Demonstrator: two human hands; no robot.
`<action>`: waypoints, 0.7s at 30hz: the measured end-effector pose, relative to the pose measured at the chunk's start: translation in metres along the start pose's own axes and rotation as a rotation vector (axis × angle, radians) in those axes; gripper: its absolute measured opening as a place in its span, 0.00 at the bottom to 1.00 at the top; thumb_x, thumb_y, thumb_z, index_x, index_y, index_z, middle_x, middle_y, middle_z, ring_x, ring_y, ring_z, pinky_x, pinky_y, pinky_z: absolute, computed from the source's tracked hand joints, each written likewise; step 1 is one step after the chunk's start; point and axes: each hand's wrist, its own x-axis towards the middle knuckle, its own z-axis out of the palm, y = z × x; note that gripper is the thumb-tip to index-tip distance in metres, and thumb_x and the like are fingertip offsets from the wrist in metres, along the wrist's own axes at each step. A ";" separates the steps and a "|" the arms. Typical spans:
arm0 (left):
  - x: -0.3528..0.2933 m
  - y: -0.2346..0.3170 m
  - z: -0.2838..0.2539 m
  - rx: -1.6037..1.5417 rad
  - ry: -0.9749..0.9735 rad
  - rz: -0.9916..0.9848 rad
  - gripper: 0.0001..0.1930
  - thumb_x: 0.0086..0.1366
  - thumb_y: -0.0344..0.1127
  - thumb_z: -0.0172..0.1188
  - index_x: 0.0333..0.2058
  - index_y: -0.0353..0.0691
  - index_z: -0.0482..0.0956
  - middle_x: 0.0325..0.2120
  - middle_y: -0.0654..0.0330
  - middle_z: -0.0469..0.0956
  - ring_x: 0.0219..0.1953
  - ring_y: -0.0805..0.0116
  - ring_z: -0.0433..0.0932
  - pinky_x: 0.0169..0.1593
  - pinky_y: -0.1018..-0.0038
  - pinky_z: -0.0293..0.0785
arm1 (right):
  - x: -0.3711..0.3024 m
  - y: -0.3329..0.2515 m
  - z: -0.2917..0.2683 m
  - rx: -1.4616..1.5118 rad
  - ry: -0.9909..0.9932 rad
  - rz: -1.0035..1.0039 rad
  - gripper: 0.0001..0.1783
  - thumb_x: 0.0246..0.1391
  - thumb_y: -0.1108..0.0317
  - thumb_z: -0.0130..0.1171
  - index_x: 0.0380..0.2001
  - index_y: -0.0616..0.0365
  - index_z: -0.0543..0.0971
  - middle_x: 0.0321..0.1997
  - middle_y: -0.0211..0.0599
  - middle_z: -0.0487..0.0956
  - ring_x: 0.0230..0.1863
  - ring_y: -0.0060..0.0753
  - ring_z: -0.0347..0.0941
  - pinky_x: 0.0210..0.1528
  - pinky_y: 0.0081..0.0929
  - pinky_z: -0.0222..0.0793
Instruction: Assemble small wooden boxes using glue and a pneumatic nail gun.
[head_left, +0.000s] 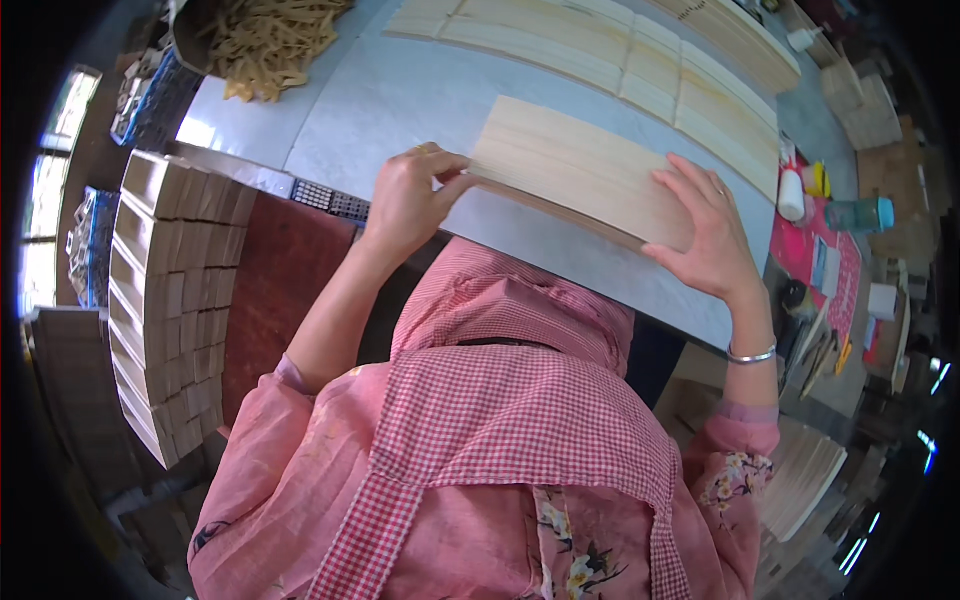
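A stack of thin pale wooden sheets lies flat on the grey worktable in front of me. My left hand grips the stack's left end, thumb on top and fingers curled over the edge. At the stack's right end my right hand presses down with fingers spread over the near corner. A silver bangle circles my right wrist. Below the hands, a pink checked apron over a pink flowered blouse fills the view.
More pale wooden sheets lie in rows across the far side of the table. A pile of small wood pieces sits at far left. Stacked wooden blocks stand to my left. Bottles, a cup and small tools crowd the right.
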 end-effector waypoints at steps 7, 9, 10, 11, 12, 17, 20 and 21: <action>-0.001 0.006 0.000 0.083 -0.011 0.016 0.09 0.59 0.32 0.68 0.36 0.33 0.88 0.28 0.57 0.82 0.26 0.65 0.75 0.33 0.70 0.73 | -0.002 0.006 0.014 -0.004 -0.004 0.008 0.42 0.36 0.65 0.77 0.60 0.52 0.74 0.70 0.38 0.70 0.69 0.41 0.66 0.78 0.46 0.49; 0.000 0.006 0.000 0.090 -0.013 0.003 0.09 0.60 0.32 0.68 0.36 0.33 0.88 0.28 0.58 0.82 0.26 0.65 0.75 0.33 0.71 0.72 | -0.002 0.007 0.016 -0.016 -0.002 0.004 0.43 0.36 0.64 0.77 0.61 0.52 0.74 0.69 0.37 0.70 0.69 0.40 0.66 0.78 0.46 0.49; 0.000 0.006 0.000 0.094 -0.014 -0.004 0.09 0.60 0.32 0.68 0.36 0.33 0.88 0.28 0.58 0.82 0.26 0.65 0.75 0.33 0.71 0.72 | -0.002 0.008 0.017 -0.021 -0.002 0.002 0.43 0.36 0.64 0.77 0.61 0.52 0.74 0.69 0.37 0.70 0.69 0.40 0.66 0.78 0.46 0.48; 0.000 0.007 0.000 0.095 -0.018 -0.001 0.09 0.60 0.32 0.68 0.36 0.33 0.88 0.28 0.58 0.82 0.26 0.65 0.75 0.33 0.71 0.72 | -0.002 0.009 0.018 -0.020 0.000 0.006 0.43 0.36 0.64 0.77 0.61 0.52 0.74 0.69 0.37 0.70 0.69 0.40 0.66 0.78 0.46 0.48; 0.000 0.007 0.000 0.099 -0.016 0.006 0.09 0.60 0.32 0.68 0.36 0.33 0.88 0.28 0.58 0.82 0.26 0.65 0.75 0.33 0.71 0.72 | -0.002 0.009 0.018 -0.017 -0.006 0.009 0.44 0.36 0.65 0.77 0.61 0.51 0.74 0.70 0.36 0.70 0.69 0.40 0.66 0.78 0.46 0.48; 0.000 0.007 0.001 0.115 -0.011 0.043 0.08 0.60 0.31 0.68 0.36 0.33 0.88 0.27 0.59 0.82 0.27 0.65 0.75 0.33 0.71 0.72 | -0.001 0.014 0.022 -0.007 -0.034 0.026 0.46 0.35 0.66 0.77 0.63 0.49 0.73 0.72 0.35 0.69 0.70 0.38 0.65 0.79 0.44 0.47; 0.000 0.008 0.001 0.127 0.004 0.077 0.08 0.61 0.31 0.68 0.36 0.33 0.88 0.26 0.59 0.82 0.27 0.65 0.75 0.34 0.71 0.71 | 0.000 0.018 0.025 -0.002 -0.064 0.026 0.47 0.34 0.65 0.77 0.64 0.49 0.71 0.73 0.36 0.67 0.71 0.40 0.64 0.79 0.43 0.47; 0.000 0.008 0.001 0.127 0.000 0.081 0.08 0.61 0.31 0.68 0.36 0.33 0.88 0.26 0.59 0.82 0.27 0.65 0.75 0.34 0.71 0.71 | 0.000 0.018 0.025 -0.002 -0.062 0.032 0.47 0.34 0.65 0.77 0.64 0.49 0.71 0.73 0.36 0.67 0.71 0.40 0.64 0.79 0.43 0.47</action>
